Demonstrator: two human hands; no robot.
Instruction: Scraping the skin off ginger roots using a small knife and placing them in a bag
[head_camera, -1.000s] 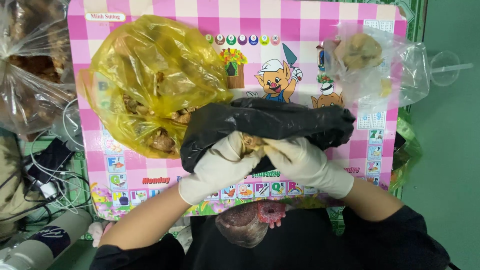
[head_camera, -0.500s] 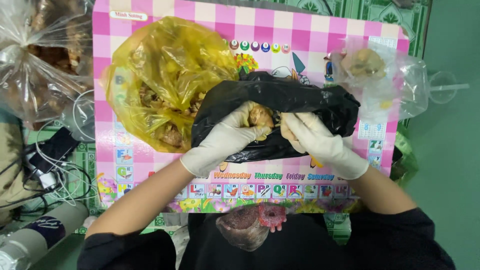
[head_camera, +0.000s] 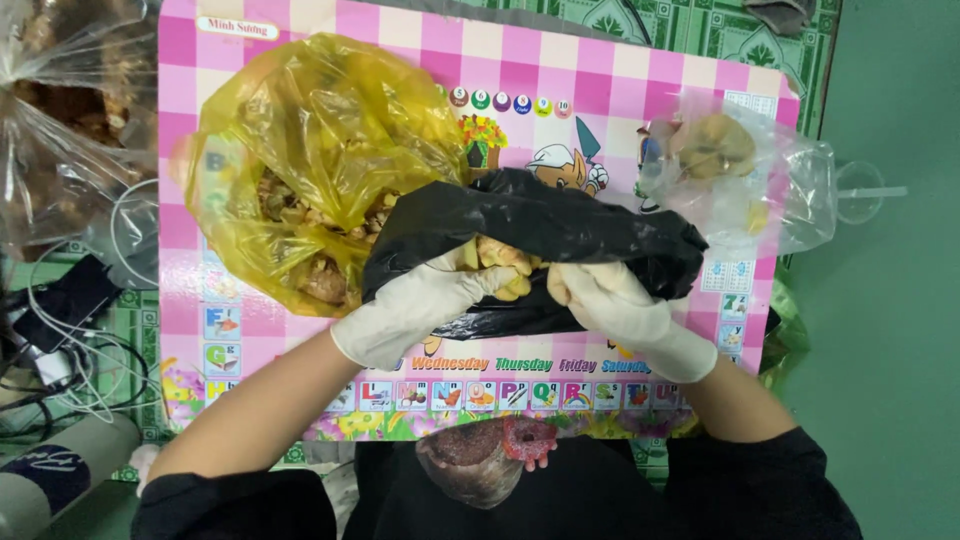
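Fingers (head_camera: 500, 283) of the left hand (head_camera: 425, 305), in a whitish glove, curl over the near edge of the black bag (head_camera: 560, 225) and pinch pale yellowish lumps (head_camera: 498, 255) at its mouth; fingers of the right hand (head_camera: 615, 305), also gloved, are bent and pressed together on the bag's edge just beside them, w/ the two hands nearly touching. Vs. a sec ago: both hands sat closed on top of a bunched bag w/ little of the contents on view; half a sec ago the mouth was pulled apart; now the opening is wider and the lumps show more plainly between the hands. Black bag is thin, glossy, crumpled plastic, lying lengthwise across the middle of the pink checked mat (head_camera: 640, 90) on the bench, its left end overlapping the yellow bag (head_camera: 320, 130). Yellow bag is see-through, puffed up, w/ brown chunks inside, and sits at the mat's left. Clear bag (head_camera: 790, 195) w/ a tan lump lies at the mat's right end, just beside the black bag's right tip.
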